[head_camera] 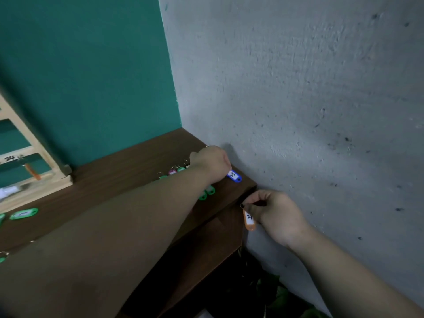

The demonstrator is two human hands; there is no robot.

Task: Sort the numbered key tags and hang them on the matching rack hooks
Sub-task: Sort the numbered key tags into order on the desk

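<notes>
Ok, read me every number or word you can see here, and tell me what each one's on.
"23": white label on the blue tag.
"24": handwritten on the wooden rack, far left.
"2" plus an unclear second digit: orange tag pinched in the right hand.
Green tag at left: mark too blurred to read.

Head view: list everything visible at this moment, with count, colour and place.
table: one, dark brown, in the wall corner
rack: one, pale wood, left edge
hung tag: one, orange, on the rack
green tags: several, green, scattered on the table
pink tag: one, pink, beside the left forearm
blue tag: one, blue, marked 23, at the left wrist
orange tag: one, orange, pinched by the right hand
leaves: some, green, below the table
left hand: over the tags, fingers hidden
right hand: off the table's corner
</notes>
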